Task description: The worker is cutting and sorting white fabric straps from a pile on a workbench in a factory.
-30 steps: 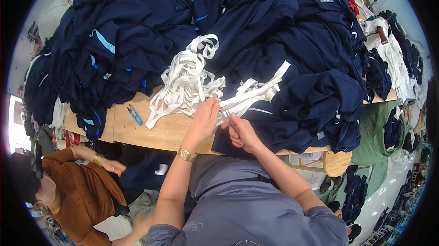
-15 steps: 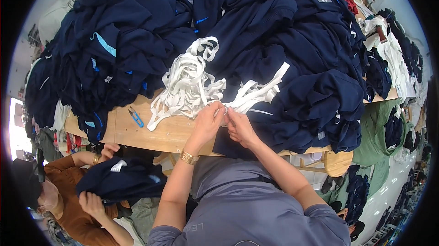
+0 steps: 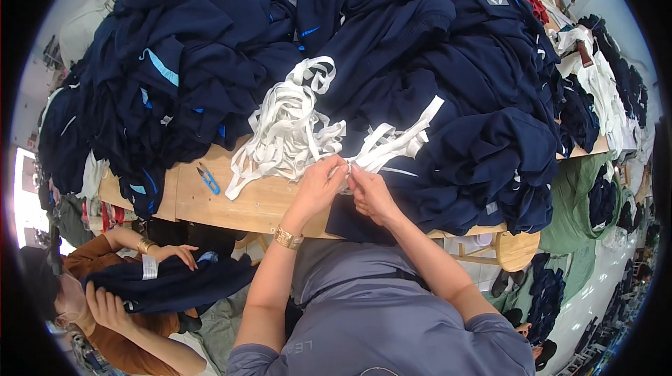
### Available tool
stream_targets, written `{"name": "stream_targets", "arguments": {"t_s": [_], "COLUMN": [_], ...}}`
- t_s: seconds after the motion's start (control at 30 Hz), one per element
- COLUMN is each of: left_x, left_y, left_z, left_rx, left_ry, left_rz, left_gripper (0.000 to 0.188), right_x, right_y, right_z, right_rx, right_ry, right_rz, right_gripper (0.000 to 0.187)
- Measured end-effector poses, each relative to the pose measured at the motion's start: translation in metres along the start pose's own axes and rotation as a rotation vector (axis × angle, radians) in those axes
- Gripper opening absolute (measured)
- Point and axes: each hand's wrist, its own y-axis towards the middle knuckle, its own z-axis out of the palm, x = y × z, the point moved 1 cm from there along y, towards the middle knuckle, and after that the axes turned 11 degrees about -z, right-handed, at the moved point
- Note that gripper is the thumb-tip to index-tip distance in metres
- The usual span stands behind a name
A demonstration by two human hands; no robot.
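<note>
White tape [image 3: 344, 169] between both hands' grips

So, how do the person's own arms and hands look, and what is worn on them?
Both forearms are bare. The left hand has a gold-coloured metal bracelet at the wrist. The right hand shows no jewellery. Short grey sleeves of a grey top cover only the upper arms. No gloves.

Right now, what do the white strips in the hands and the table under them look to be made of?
White strips: soft woven fabric tape, probably; matte, limp, looping and folding freely. Table: light wood or plywood, smooth, pale grain and a rounded edge showing.
</note>
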Motion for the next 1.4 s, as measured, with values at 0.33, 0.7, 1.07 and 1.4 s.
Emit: {"name": "stream_targets", "arguments": {"t_s": [0.33, 0.7, 1.07, 1.4], "left_x": [0.001, -0.026, -0.041, -0.001], "left_y": [0.001, -0.001, 0.008, 0.016], "left_z": [-0.004, -0.011, -0.083, -0.058], "left_rx": [0.037, 0.02, -0.236, 0.136], "left_ry": [0.03, -0.126, 0.128, 0.35], "left_rz": [0.032, 0.025, 0.17, -0.13], "left_gripper": [0.021, 0.018, 0.018, 0.019], "right_x": [0.008, 0.046, 0.209, 0.167], "right_y": [0.001, 0.009, -0.031, 0.007], "right_z": [-0.003, 0.017, -0.052, -0.109], "right_rx": [-0.009, -0.05, -0.276, -0.586], "right_ry": [-0.061, -0.2, 0.065, -0.635], "right_rz": [-0.029, -0.257, -1.064, -0.554], "right_gripper": [0.042, 0.019, 0.013, 0.018]}}
